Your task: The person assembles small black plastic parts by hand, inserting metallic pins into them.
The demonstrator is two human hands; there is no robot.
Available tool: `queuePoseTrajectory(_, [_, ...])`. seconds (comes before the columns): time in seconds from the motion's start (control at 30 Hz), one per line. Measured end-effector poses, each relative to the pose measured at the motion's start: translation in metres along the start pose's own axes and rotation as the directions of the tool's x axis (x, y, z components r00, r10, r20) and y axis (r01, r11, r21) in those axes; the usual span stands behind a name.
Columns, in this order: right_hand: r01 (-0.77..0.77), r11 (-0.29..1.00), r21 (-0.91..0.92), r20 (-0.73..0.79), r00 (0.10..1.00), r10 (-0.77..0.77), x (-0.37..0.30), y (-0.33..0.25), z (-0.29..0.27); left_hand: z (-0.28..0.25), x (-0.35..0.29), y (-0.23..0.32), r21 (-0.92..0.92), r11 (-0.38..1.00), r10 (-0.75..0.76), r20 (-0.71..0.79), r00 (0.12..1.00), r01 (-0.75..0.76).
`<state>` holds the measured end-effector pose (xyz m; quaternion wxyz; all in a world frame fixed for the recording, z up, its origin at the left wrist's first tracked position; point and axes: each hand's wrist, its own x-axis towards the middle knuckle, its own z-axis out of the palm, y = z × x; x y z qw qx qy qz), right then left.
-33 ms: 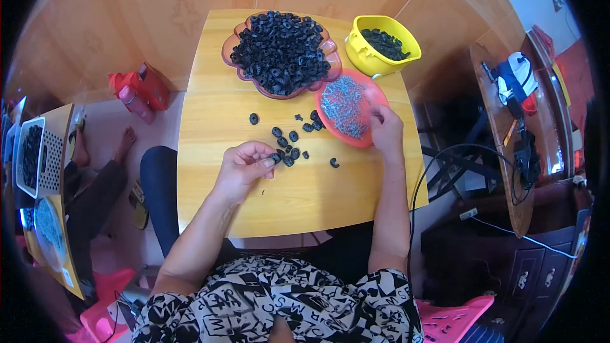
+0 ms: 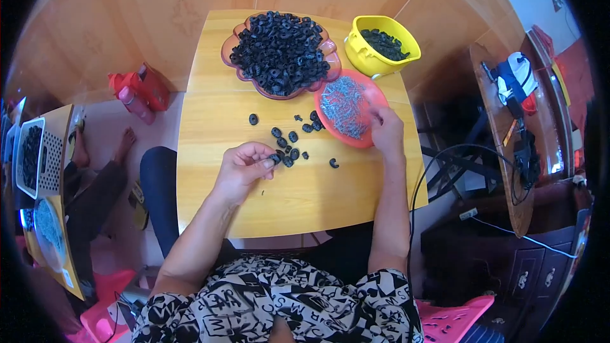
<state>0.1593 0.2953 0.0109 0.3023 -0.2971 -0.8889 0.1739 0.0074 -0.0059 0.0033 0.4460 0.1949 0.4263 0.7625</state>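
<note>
Left hand (image 2: 244,165) curled, fingertips pinching one small black ring (image 2: 274,158) at the near edge of the loose black rings (image 2: 291,140) scattered mid-table. Right hand (image 2: 386,130) half-closed, fingertips dipped into the screws on the orange plate (image 2: 333,129); whether a screw is gripped, impossible to tell. Ring lying left of the plate, nearer the left hand. Beyond, brown dish (image 2: 230,63) heaped with rings, yellow bowl (image 2: 361,57) at right.

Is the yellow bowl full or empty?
Neither: the yellow bowl is partly filled. A small heap of black pieces lies inside, below the rim, and bare yellow wall shows around it.
</note>
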Motion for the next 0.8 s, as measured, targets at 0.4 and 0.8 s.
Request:
queuePoseTrajectory(0.4, [0.082, 0.98, -0.179, 0.44, 0.898, 0.005, 0.004, -0.042, -0.007, 0.002, -0.001, 0.001, 0.016, 1.0, -0.012, -0.011, 1.0, 0.012])
queuePoseTrajectory(0.8, [-0.154, 0.952, 0.265, -0.015, 0.986, 0.164, 0.018, -0.021, -0.022, 0.001, 0.0, -0.001, 0.003, 1.0, -0.005, 0.004, 1.0, 0.005])
